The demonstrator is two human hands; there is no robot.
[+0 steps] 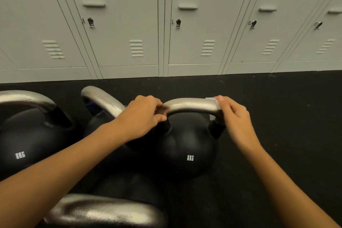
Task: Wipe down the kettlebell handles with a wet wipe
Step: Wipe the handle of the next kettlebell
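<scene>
I am in the middle of the wiping step on the black 8KG kettlebell (187, 146) that stands on the dark rubber floor (277, 107) straight ahead. My left hand (142, 116) is curled round the left end of its grey, rough-cast metal handle (188, 105) and steadies it. My right hand (233, 114) is wrapped over the right bend of the same handle, fingers and thumb pinching the small white wet wipe (211, 101) against the metal; only an edge of the wipe shows.

As I judge it, the next move calls for dragging the wipe leftward along the bar, turning it round the underside too, and shifting the left hand off the part it covers so that end gets wiped.

3 more black kettlebells with grey handles crowd in: one at far left (22, 135), one just behind my left forearm (103, 102), and one at the lower edge (103, 211). They leave little elbow room on the left. A row of pale grey metal lockers (129, 24) stands behind, well apart.
</scene>
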